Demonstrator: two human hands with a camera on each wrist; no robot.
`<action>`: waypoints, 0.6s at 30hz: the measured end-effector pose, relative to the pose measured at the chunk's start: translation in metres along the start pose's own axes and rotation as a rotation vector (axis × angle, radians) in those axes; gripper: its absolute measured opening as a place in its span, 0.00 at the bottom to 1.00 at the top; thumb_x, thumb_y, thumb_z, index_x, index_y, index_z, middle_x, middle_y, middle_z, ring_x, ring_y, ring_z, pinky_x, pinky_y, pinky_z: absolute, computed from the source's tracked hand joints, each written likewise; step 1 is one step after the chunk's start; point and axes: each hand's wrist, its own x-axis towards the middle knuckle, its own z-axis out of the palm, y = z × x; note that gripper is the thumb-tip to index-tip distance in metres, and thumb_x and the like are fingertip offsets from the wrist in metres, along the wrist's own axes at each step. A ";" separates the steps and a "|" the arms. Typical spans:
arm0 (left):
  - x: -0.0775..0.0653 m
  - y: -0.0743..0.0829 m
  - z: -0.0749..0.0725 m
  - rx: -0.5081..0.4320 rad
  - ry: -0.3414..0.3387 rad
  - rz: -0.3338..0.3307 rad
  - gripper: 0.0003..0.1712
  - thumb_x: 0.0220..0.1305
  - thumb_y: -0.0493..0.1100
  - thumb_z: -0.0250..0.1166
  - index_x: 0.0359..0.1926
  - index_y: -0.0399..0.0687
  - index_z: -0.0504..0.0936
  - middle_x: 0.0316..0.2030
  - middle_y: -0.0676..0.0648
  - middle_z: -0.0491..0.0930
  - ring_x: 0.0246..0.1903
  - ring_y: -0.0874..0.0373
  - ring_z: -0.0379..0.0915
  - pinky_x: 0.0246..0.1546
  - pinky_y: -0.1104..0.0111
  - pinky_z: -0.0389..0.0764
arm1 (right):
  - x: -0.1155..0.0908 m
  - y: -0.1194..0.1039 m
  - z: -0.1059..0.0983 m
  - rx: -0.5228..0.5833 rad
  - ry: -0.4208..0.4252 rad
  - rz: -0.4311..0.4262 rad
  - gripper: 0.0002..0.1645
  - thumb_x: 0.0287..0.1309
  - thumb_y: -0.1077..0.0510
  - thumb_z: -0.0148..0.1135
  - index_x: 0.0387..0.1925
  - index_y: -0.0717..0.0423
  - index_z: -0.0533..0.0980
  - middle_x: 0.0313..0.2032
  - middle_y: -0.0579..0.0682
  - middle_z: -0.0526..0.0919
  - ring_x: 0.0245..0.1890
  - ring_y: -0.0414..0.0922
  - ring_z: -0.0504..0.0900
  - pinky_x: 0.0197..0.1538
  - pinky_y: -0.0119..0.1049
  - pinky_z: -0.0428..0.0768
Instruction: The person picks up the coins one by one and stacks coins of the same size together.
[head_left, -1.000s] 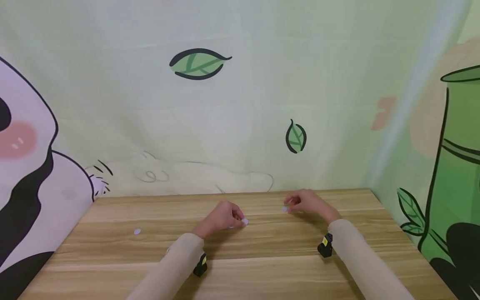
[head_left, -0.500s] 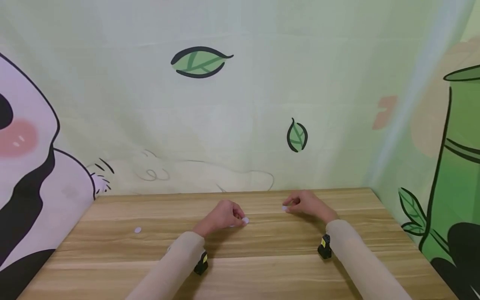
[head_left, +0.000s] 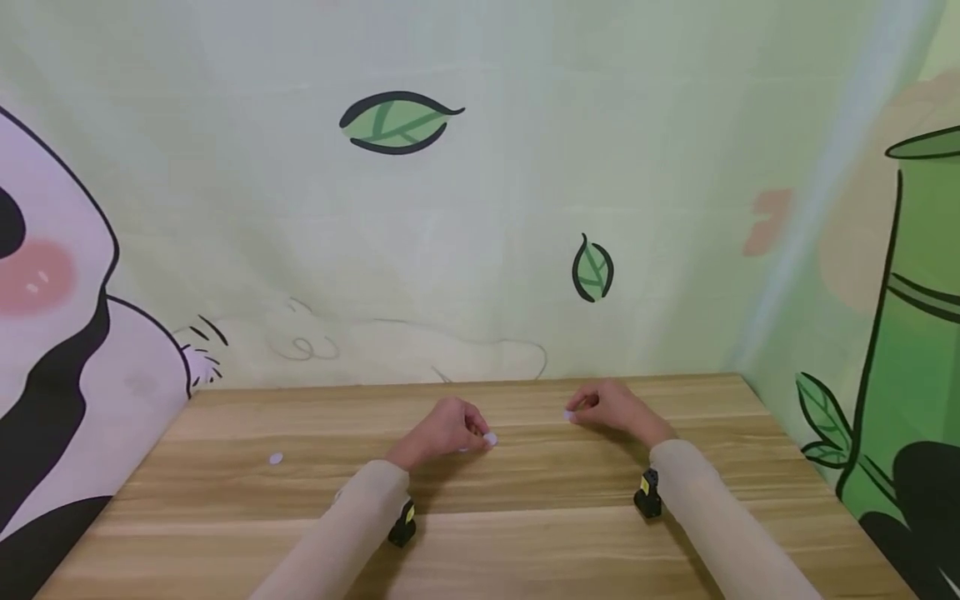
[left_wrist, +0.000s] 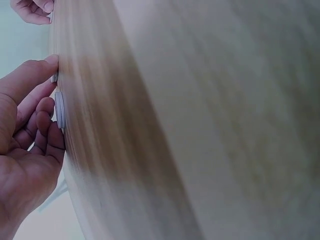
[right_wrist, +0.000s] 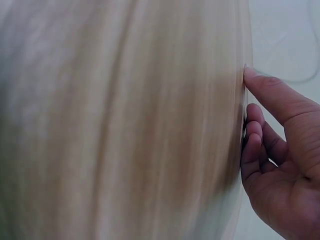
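In the head view my left hand (head_left: 448,429) rests low over the table, thumb and forefinger tips at a small round white disc (head_left: 490,439), which they pinch. The left wrist view shows this disc (left_wrist: 54,78) edge-on at the fingertips. Under the curled fingers of that hand lies what looks like a short stack of pale discs (left_wrist: 60,110). Farther right, my right hand (head_left: 617,406) pinches another white disc (head_left: 568,415) at the tabletop. Its thumb (right_wrist: 265,87) hides most of the disc in the right wrist view.
One more white disc (head_left: 276,458) lies flat on the wooden table (head_left: 525,550), to the left of both hands. Behind the table's far edge hangs a printed cloth backdrop (head_left: 480,208). Small black wrist cameras hang below both sleeves.
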 end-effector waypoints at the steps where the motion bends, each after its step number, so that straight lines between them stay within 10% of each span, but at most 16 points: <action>1: 0.000 0.000 0.000 -0.002 0.002 -0.004 0.07 0.54 0.40 0.79 0.30 0.43 0.89 0.23 0.54 0.80 0.26 0.63 0.70 0.27 0.73 0.71 | 0.000 0.000 0.000 0.000 0.004 0.005 0.07 0.58 0.58 0.74 0.38 0.54 0.87 0.28 0.44 0.79 0.31 0.41 0.72 0.36 0.34 0.71; 18: 0.001 0.002 -0.001 0.005 0.000 0.006 0.07 0.54 0.39 0.79 0.29 0.42 0.89 0.22 0.56 0.79 0.24 0.65 0.69 0.26 0.74 0.70 | -0.004 0.000 -0.004 0.036 0.019 0.036 0.11 0.58 0.54 0.74 0.37 0.58 0.84 0.30 0.46 0.83 0.32 0.39 0.75 0.38 0.33 0.74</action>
